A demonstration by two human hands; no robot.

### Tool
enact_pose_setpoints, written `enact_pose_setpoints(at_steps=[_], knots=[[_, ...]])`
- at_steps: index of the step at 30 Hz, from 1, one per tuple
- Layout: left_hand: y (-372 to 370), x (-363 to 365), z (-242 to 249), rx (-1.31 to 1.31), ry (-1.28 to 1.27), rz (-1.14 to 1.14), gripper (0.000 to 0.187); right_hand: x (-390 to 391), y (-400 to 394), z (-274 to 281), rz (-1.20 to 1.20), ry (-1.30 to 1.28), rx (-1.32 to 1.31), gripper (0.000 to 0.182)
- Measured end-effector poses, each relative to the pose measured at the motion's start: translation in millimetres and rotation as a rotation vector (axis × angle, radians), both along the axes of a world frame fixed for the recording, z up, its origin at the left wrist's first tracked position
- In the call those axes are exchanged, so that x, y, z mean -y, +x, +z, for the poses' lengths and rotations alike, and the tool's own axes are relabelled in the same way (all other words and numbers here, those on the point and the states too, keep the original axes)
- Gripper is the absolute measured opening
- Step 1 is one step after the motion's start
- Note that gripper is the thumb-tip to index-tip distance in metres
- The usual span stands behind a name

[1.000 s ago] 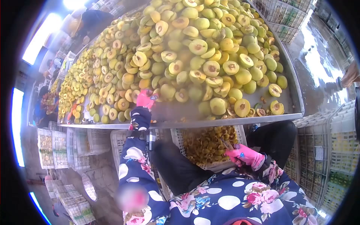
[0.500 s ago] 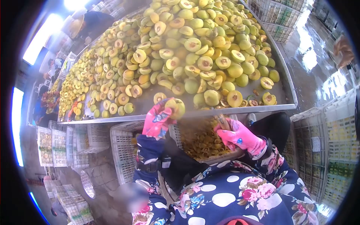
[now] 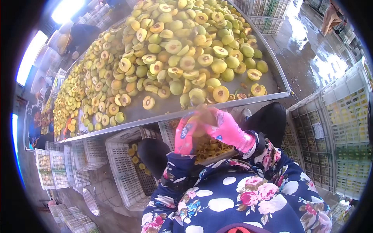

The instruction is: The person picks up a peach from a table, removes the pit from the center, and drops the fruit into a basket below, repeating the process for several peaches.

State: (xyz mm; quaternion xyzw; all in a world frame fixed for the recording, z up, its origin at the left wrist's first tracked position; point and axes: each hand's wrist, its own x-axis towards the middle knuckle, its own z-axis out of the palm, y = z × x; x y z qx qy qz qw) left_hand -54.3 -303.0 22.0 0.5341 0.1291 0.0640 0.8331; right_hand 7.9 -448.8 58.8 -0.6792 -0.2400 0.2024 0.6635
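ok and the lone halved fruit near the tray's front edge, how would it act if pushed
The halved fruit may rock, its cut face showing and rounded side likely down; it probably feels firm, given its even outline.

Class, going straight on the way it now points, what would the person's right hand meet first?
Most likely the left hand, close ahead of the right hand; blur hides any gap or thing between them.

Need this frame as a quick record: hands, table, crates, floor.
left hand: pink-gloved, raised close to the right; held item too blurred
right hand: pink-gloved, contents unclear
table: metal, rimmed, heaped with halved fruit
left crate: white, some fruit pieces inside
right crates: slatted, yellow-green contents
floor: wet, shiny
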Motion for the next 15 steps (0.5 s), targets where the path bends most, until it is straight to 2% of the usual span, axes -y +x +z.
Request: enact_pose_setpoints(at_steps=[1,3,5,7,10,13,15], knots=[[1.4,2.8,-9.5,0.001,-0.025,0.043,0.033,0.2,-0.9,0.8,-0.007,-0.029,0.055,0.038],[5.2,8.9,-21.6,0.094,0.363,0.076,0.032,2.4,-1.3,-3.0,-0.006,-0.089,0.147,0.038],[5.5,12.3,-23.6,0.062,0.314,0.117,0.03,3.9,1.5,-14.4,0.017,-0.154,0.221,0.04],[4.1,18.0,0.8,-0.099,-0.168,0.164,0.028,3.5,1.9,-17.3,0.017,-0.132,0.248,0.04],[3.2,12.3,3.2,-0.142,0.099,0.132,0.027,2.6,3.7,-17.3,0.052,-0.089,0.133,0.038],[0.2,19.3,-1.4,-0.109,0.189,0.2,0.024,-0.5,3.8,-8.3,0.063,-0.166,0.065,0.034],[0.3,20.1,-4.2,-0.132,0.144,0.214,0.024,-2.2,6.9,-8.9,0.081,-0.182,0.059,0.032]])
